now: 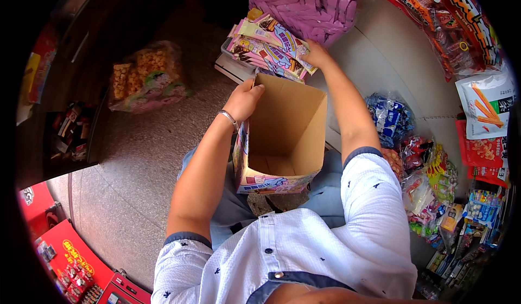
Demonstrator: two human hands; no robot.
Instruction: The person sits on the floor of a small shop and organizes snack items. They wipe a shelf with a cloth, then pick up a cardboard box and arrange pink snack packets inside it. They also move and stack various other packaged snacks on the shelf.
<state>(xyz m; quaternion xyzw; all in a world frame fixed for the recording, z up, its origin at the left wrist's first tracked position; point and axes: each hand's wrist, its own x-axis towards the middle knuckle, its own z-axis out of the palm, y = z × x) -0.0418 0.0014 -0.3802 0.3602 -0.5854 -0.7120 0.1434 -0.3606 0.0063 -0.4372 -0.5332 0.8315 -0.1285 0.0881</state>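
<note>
An open cardboard box (287, 117) with a printed outside stands between my knees, and its bare brown inside shows. My left hand (245, 102) grips the box's far left rim, thumb at the edge. Beyond the box lies a pile of flat pink and purple snack packets (266, 46) on a pale tray-like base (232, 68). My right hand (316, 56) reaches past the box's right side and is closed on the right end of these packets. Its fingertips are partly hidden, so I cannot tell how many packets it holds.
Behind the pile sits a large purple bag (304, 5). A clear bag of orange puffed snacks (146, 76) lies on the floor at left. Along the right are a blue bag (388, 120), red snack bags (450, 27) and a white pouch (487, 106). Red boxes (70, 255) stand lower left.
</note>
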